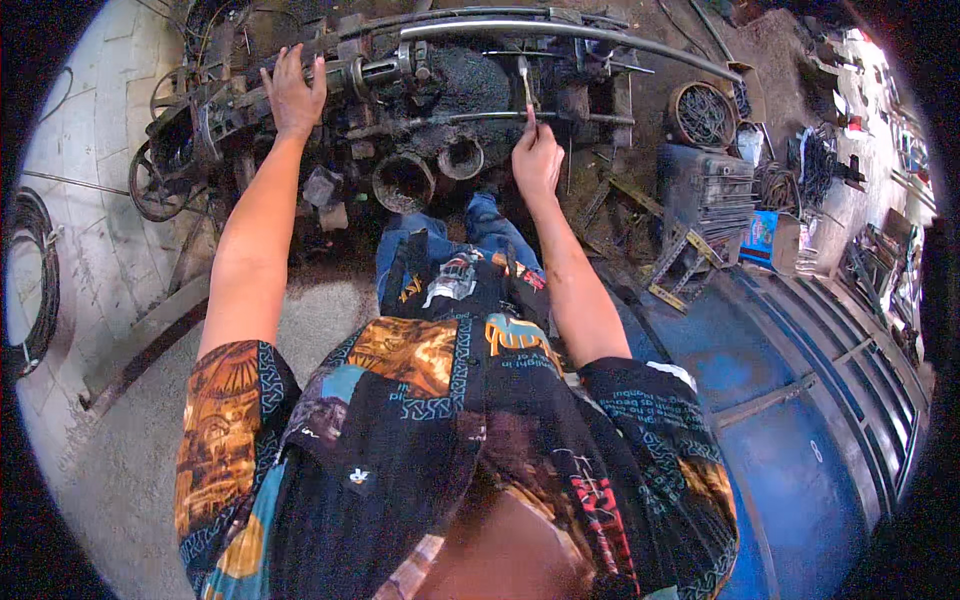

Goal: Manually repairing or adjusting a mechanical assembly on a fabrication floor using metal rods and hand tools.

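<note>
My left hand (296, 95) lies spread over the top of a dark, greasy machine (235, 105) with a handwheel at its left end. Its fingers are extended and hold nothing. In my right hand (538, 158) is a slim brush-like tool (526, 82), gripped at the near end and pointing away from me. Its pale far part reaches a thin horizontal rod (500, 54) above a bed of dark chips (465, 82); whether they touch I cannot tell. A second bar (450, 119) crosses just before my right knuckles.
A long metal pipe (570, 34) runs along the machine's far side. Two round dirty cans (404, 182) stand before my legs. At right are a bucket of metal pieces (703, 114), a ribbed grey motor housing (705, 185), a yellow metal frame (686, 270) and blue sheets (770, 400). Coiled cable (38, 270) hangs left.
</note>
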A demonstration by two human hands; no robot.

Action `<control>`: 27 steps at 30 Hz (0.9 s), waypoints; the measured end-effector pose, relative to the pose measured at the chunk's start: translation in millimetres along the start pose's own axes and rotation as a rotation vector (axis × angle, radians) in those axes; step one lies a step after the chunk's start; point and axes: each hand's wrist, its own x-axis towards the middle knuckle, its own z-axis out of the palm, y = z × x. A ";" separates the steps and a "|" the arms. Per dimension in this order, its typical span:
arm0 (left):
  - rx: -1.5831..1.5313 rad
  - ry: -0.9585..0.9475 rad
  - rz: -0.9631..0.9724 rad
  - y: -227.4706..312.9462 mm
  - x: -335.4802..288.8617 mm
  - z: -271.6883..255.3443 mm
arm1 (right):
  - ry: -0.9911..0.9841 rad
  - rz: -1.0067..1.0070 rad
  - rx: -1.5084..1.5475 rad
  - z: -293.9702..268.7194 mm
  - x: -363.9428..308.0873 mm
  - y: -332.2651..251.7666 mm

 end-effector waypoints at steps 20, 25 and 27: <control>0.024 -0.008 -0.010 4.8 1.3 -0.7 | -0.526 0.989 1.634 1.4 24.7 2.1; 0.029 0.009 0.012 3.3 0.8 0.6 | -0.598 1.016 1.801 3.5 36.8 -8.2; 0.028 0.012 0.011 2.6 1.6 0.5 | -0.624 1.026 1.873 6.3 39.8 -6.4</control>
